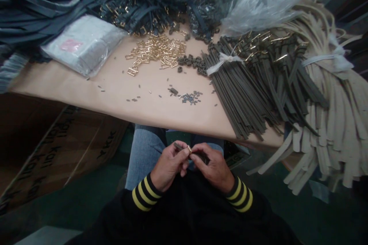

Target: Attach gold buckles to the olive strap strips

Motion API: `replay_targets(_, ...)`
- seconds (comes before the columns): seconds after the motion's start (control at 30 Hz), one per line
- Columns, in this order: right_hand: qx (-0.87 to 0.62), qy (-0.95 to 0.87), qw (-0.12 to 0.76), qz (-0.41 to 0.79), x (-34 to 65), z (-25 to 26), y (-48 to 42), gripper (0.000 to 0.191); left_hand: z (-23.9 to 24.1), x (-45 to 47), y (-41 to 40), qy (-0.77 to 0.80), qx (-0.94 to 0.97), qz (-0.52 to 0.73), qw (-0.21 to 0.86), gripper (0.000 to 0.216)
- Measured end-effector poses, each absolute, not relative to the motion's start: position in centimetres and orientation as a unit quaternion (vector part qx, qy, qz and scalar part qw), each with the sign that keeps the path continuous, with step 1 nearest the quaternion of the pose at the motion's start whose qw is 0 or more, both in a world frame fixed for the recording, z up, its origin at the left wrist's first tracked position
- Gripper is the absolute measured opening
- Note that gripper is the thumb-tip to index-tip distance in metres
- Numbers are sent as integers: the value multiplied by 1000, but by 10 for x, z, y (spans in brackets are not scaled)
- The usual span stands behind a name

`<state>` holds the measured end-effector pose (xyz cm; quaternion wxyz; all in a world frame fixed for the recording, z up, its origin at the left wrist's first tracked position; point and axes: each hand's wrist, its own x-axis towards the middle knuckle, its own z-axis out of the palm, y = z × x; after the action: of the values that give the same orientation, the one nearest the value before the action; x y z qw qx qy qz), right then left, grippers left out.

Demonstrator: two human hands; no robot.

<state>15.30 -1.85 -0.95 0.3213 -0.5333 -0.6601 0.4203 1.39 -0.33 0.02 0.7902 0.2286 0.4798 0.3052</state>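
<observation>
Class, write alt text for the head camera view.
Both hands, left hand and right hand, hold a dark strap with a gold buckle over the lap. Beyond, a table carries loose gold buckles and bundled olive straps.

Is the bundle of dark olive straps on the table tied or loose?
Tied: a white strip is knotted around the dark olive straps near their upper end.

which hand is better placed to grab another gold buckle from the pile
Left hand, probably: the gold buckles lie up and left on the table, while the right hand grips the dark strap.
</observation>
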Motion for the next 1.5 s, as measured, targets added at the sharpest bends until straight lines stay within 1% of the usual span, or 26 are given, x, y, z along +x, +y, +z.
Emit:
replay_targets(0.2, -538, -593, 297, 520, 152, -3, -14, 9, -3, 11, -4, 524, 454, 266, 670, 18)
replay_targets(0.33, -544, -507, 303, 596, 149, -2, -14, 14, 1, 12, -5, 554, 511, 271, 599, 12)
replay_targets(0.5, -535, -472, 312, 628, 150, -4, -15, 16, 0, 12, -6, 535, 518, 295, 599, 9)
replay_targets(0.77, -524, -504, 316, 610, 155, -4, -17, 11, -4, 11, -5, 501, 529, 308, 612, 7)
replay_targets(0.87, -510, -482, 319, 637, 155, -3, -16, 15, -4, 10, -4, 499, 568, 307, 578, 8)
replay_targets(0.97, -497, -460, 313, 666, 156, -4, -14, 22, -3, 8, -3, 493, 641, 297, 508, 10)
replay_targets(1.1, -508, -512, 281, 633, 157, -5, -12, 26, -6, 7, -2, 499, 674, 283, 466, 11)
replay_targets(1.23, -543, -582, 261, 546, 154, -4, -13, 21, -9, 7, -2, 529, 647, 263, 482, 9)
replay_targets(1.3, -551, -597, 262, 521, 153, -3, -14, 21, -9, 7, -2, 541, 639, 257, 483, 6)
replay_targets(1.4, -557, -587, 259, 527, 153, -2, -14, 28, -7, 8, -1, 523, 680, 264, 441, 4)
replay_targets(1.5, -569, -569, 250, 539, 154, -3, -14, 27, -4, 11, 0, 491, 719, 283, 402, 7)
